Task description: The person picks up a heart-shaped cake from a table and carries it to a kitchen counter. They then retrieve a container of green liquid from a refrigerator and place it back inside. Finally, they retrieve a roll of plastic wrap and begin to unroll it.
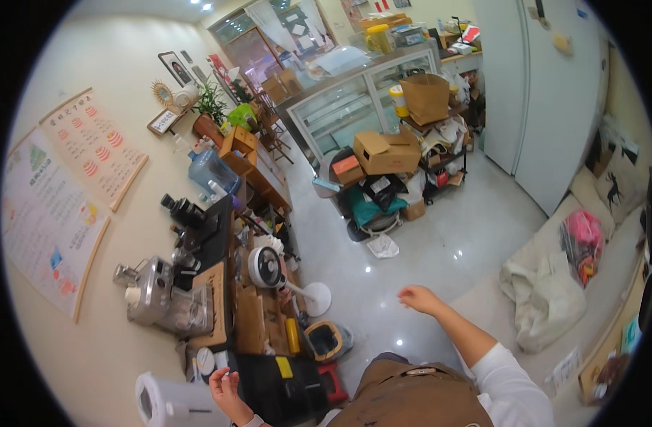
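My left hand (231, 394) is raised at the lower left, fingers curled; a small pale spot shows at its fingertips, and whether it holds something I cannot tell. Beside it stand a white appliance (182, 403) and a black box (278, 381) with a yellow label. Out over the floor hangs my right hand (419, 299), its fingers loosely bent and nothing seen in them. A brown apron (411, 397) covers my front.
A coffee machine (152, 293) stands on the left counter, with a white fan (265, 267) and a bin (325, 340) nearby. Ahead, cardboard boxes (387, 155) and bags are piled before a glass display case (336, 112). A sofa (480, 299) with a cloth lies right.
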A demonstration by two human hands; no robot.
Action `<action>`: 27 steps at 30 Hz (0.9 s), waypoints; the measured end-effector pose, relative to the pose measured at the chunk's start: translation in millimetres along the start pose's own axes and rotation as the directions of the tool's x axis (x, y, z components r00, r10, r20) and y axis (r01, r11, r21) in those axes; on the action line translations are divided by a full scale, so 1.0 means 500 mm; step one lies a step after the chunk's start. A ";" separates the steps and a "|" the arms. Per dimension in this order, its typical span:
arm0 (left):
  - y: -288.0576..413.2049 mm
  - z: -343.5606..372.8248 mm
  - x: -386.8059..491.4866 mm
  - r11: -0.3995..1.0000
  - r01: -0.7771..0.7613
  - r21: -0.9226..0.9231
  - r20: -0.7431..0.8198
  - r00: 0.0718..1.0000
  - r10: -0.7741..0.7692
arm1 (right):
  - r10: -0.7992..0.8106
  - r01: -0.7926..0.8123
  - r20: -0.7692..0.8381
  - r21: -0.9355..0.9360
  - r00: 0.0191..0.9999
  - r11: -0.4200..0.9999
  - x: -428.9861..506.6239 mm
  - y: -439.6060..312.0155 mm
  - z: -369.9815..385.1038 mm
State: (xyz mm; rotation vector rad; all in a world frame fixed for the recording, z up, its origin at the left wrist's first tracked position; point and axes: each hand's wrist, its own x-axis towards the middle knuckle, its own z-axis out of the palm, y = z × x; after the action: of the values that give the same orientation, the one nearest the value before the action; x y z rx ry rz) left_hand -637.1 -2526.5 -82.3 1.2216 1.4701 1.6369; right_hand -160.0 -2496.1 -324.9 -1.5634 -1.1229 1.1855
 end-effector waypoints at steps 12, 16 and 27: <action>-0.275 0.686 0.572 0.955 0.274 -0.109 0.175 0.951 -0.253 | 0.025 0.033 -0.156 0.358 0.987 0.933 0.713 -0.281 -0.324; -0.256 0.981 0.719 0.963 0.221 -0.157 0.477 0.870 -0.122 | -0.005 0.153 -0.313 0.450 0.950 0.880 0.876 -0.353 -0.460; -0.222 1.555 0.844 0.976 0.218 0.001 0.862 0.495 -0.112 | -0.054 0.317 -0.325 0.849 0.944 0.423 1.543 -0.675 -0.704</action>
State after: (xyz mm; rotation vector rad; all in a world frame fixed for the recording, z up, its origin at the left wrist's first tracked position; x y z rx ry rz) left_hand -103.6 -1813.7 -127.9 1.4562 0.7778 0.7045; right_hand 243.5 -1709.4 -97.7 -0.6600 -0.3049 1.0887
